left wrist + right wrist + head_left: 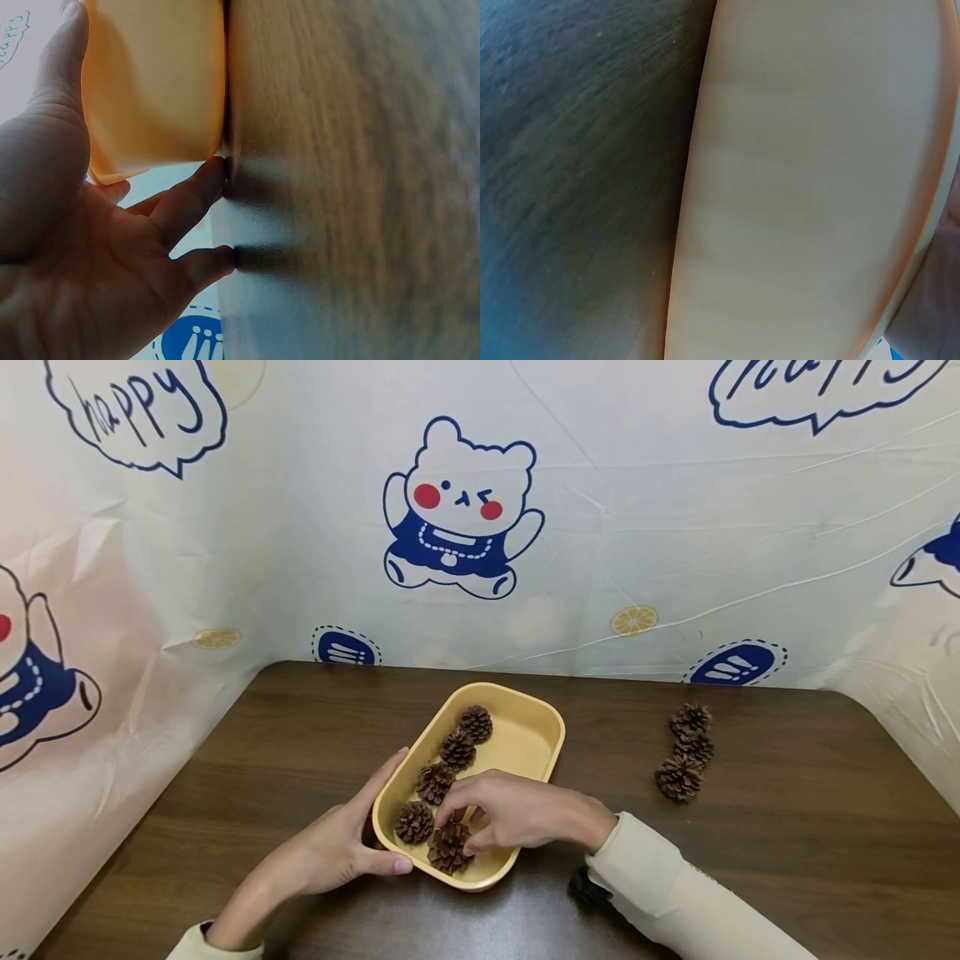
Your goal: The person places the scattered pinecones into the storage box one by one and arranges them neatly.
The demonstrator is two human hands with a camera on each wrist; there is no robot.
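Inside a yellow rectangular tray (528, 735), my right hand (510, 810) reaches over the right rim and pinches a brown pine cone (450, 847) between thumb and fingers near the front end. Along the tray's left side runs a row of several more pine cones (458, 750). My left hand (337, 847) holds the tray's near left corner, thumb at the front and fingers along the left wall. In the left wrist view, fingertips (214, 176) of this hand reach down to the tabletop beside the tray. The tray's outer wall (802, 187) fills much of the right wrist view.
Three pine cones (692, 747) stand in a line on the dark wooden table (780, 843), right of the tray. A small black object (588, 889) shows beneath the right sleeve. Behind the table hangs a pale printed cloth (630, 543).
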